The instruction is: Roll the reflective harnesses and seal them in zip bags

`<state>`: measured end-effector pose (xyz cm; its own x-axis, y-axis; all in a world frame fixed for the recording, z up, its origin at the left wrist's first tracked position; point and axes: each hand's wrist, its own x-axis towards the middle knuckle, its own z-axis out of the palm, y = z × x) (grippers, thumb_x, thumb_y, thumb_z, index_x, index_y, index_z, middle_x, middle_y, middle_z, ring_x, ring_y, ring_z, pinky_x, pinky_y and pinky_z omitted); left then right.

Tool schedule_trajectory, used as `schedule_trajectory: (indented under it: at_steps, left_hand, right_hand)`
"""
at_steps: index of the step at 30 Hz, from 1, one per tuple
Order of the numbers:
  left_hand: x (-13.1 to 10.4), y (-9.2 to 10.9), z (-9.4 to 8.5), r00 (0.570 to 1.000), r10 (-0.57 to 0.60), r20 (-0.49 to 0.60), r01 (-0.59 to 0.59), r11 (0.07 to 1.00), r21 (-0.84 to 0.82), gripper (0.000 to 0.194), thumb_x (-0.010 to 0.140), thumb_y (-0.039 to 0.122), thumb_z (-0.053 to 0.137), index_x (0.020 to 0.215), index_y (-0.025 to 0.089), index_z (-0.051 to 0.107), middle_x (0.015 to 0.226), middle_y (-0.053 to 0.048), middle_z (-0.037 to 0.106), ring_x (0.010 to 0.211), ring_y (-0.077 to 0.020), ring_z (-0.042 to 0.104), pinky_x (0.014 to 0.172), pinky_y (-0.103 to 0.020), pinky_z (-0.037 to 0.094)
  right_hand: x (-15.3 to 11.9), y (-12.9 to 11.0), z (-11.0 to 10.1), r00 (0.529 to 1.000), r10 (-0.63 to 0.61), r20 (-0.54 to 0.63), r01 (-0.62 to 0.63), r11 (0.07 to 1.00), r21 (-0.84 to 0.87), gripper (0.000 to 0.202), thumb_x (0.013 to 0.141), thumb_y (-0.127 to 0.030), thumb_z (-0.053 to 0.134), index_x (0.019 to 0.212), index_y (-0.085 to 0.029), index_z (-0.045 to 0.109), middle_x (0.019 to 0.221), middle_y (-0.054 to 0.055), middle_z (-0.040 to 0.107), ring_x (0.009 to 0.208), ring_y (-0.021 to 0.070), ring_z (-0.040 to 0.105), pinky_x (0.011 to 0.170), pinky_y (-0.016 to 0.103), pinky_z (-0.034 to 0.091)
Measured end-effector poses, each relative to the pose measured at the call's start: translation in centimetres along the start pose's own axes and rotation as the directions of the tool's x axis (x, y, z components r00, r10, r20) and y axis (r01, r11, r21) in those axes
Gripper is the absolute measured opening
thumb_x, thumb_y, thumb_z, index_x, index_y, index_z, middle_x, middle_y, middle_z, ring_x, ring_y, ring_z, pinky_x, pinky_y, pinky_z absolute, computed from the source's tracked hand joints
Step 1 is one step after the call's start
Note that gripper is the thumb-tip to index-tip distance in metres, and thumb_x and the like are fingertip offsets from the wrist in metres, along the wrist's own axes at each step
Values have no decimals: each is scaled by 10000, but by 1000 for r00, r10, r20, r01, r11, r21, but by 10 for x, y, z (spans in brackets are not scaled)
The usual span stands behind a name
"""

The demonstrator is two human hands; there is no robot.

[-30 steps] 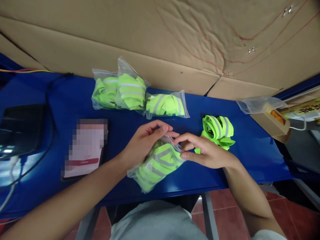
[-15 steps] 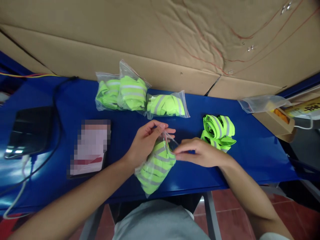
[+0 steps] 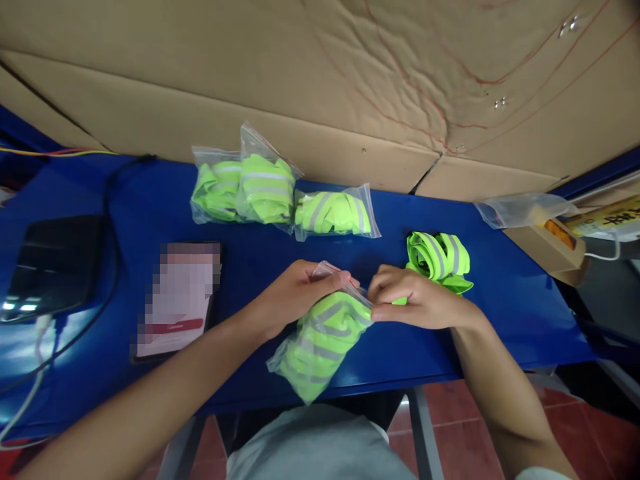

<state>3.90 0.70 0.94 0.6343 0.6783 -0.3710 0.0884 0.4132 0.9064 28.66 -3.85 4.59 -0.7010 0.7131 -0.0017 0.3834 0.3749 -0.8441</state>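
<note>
Counting the clear bags with neon-yellow reflective strap inside gives four: three sealed bags (image 3: 280, 193) lie in a row at the back of the blue counter (image 3: 500, 293), close under the cardboard sheet (image 3: 320, 80), and the fourth, the held bag (image 3: 320, 337), is at the front edge between the two hands. One loose strap bundle (image 3: 439, 260), not bagged, sits on the counter just behind the right hand (image 3: 417, 303). One empty-looking clear bag (image 3: 520, 210) lies at the far right on a small cardboard box (image 3: 543, 247). One phone (image 3: 175, 300) with a blurred screen lies left of centre, and one dark device (image 3: 47, 263) with a cable sits at the far left. The held bag has its long axis running diagonally, its mouth pointing up and to the right toward the fingers, its closed bottom pointing down and left, hanging past the counter's near edge toward the person's lap. The left hand (image 3: 293, 297) has its grip narrow, thumb and fingers pinched on the upper lip of the bag's mouth. The right hand's grip is likewise closed, thumb and forefinger pressed on the mouth's right end, the other fingers curled in. Both hands nearly meet over the opening.
</note>
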Motion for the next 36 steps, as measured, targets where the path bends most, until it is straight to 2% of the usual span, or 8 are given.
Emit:
schedule_trajectory:
  at_steps: [4, 8, 12, 16, 21, 26, 30, 36]
  left_hand:
    - [1, 0, 4, 991, 44, -126, -48, 998, -28, 357, 845, 548, 780, 893, 200, 842, 841, -53, 805, 716, -176, 710, 647, -235, 528]
    - [0, 5, 2, 968, 99, -230, -109, 993, -32, 365, 839, 560, 785, 907, 206, 842, 833, -42, 799, 698, -162, 683, 631, -222, 500]
    - [-5, 9, 1, 969, 114, -219, -119, 993, -11, 381, 804, 572, 817, 916, 209, 844, 808, -35, 781, 668, -142, 644, 606, -211, 468]
    - [-5, 9, 2, 983, 57, -173, -73, 994, -86, 453, 705, 494, 918, 1069, 242, 824, 966, -42, 802, 834, -189, 699, 733, -250, 533]
    - [-4, 9, 3, 992, -2, -128, 0, 1000, -11, 375, 795, 540, 830, 944, 197, 839, 861, -50, 791, 762, -191, 688, 693, -263, 520]
    - [-8, 15, 7, 987, 144, -71, -146, 989, -17, 301, 862, 472, 781, 951, 188, 832, 976, -61, 806, 921, -223, 722, 834, -273, 560]
    - [-11, 15, 8, 972, 185, -145, -173, 981, 90, 326, 879, 515, 748, 929, 205, 837, 843, -36, 770, 732, -171, 653, 638, -245, 508]
    - [-11, 14, 7, 936, 246, -252, -190, 955, 230, 345, 840, 557, 762, 829, 221, 844, 678, 8, 693, 598, -132, 542, 507, -236, 393]
  right_hand:
    - [4, 1, 13, 985, 39, -171, -64, 987, -145, 288, 1046, -325, 592, 828, -177, 707, 967, 56, 604, 947, 160, 565, 909, 348, 436]
    - [8, 11, 21, 876, 249, -412, -195, 966, 168, 218, 989, -417, 668, 1043, -205, 665, 1013, 49, 611, 877, 141, 611, 788, 295, 517]
    - [8, 11, 19, 827, 476, -298, -301, 824, 480, 385, 881, -532, 770, 914, -178, 621, 748, -12, 617, 637, 107, 591, 565, 223, 479]
    - [7, 3, 19, 822, 386, -420, -224, 895, 385, 372, 908, -513, 748, 835, -166, 634, 695, -18, 612, 611, 90, 553, 568, 217, 444]
    - [6, 0, 25, 856, 210, -472, -176, 977, 117, 240, 1015, -385, 638, 903, -177, 683, 756, -6, 654, 659, 86, 570, 621, 219, 443]
    - [7, 1, 18, 849, 343, -402, -213, 919, 333, 259, 948, -425, 721, 904, -171, 695, 738, -6, 652, 642, 92, 568, 603, 219, 450]
    - [8, 1, 10, 870, 448, -208, -317, 830, 459, 312, 924, -463, 730, 900, -155, 688, 726, 0, 649, 645, 100, 580, 592, 219, 443]
    - [12, 1, 18, 863, 450, -231, -283, 809, 516, 338, 861, -467, 801, 879, -165, 651, 706, -39, 574, 614, 72, 479, 570, 212, 390]
